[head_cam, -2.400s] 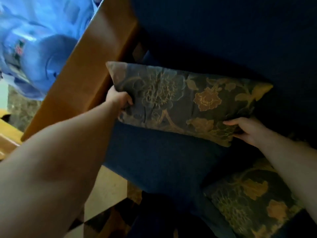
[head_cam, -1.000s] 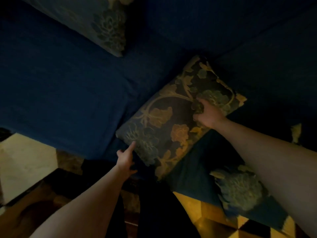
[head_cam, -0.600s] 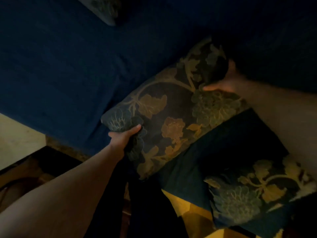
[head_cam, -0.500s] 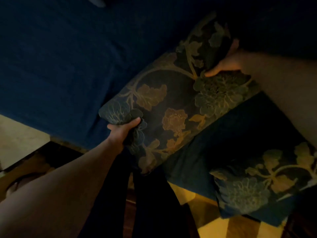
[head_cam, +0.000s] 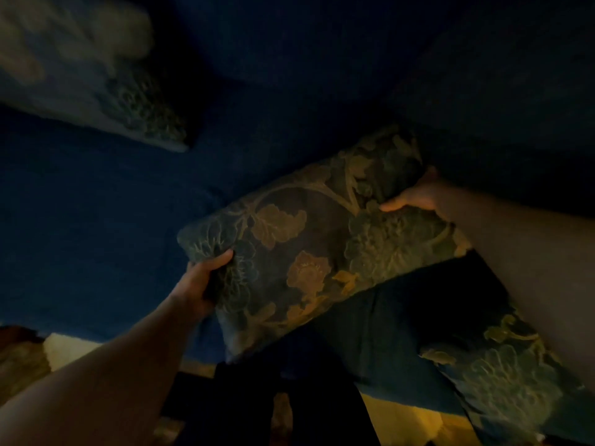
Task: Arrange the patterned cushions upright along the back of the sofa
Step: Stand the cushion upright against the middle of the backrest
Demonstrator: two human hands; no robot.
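A dark floral cushion (head_cam: 309, 239) with orange and green flowers is held slanted above the blue sofa seat (head_cam: 96, 226). My left hand (head_cam: 201, 283) grips its lower left edge. My right hand (head_cam: 415, 196) grips its upper right end, near the sofa's back (head_cam: 322, 43). Another patterned cushion (head_cam: 106, 82) leans against the back at the upper left, blurred. A third patterned cushion (head_cam: 502, 378) lies flat on the seat at the lower right, partly under my right forearm.
The scene is very dim. The sofa's front edge runs along the bottom, with a patterned floor (head_cam: 402, 420) below it. My dark trouser legs (head_cam: 264, 403) stand close against the seat front.
Both hands have closed on the slanted cushion and raised it off the seat. The view has swung back left, bringing the upper left cushion into sight again.
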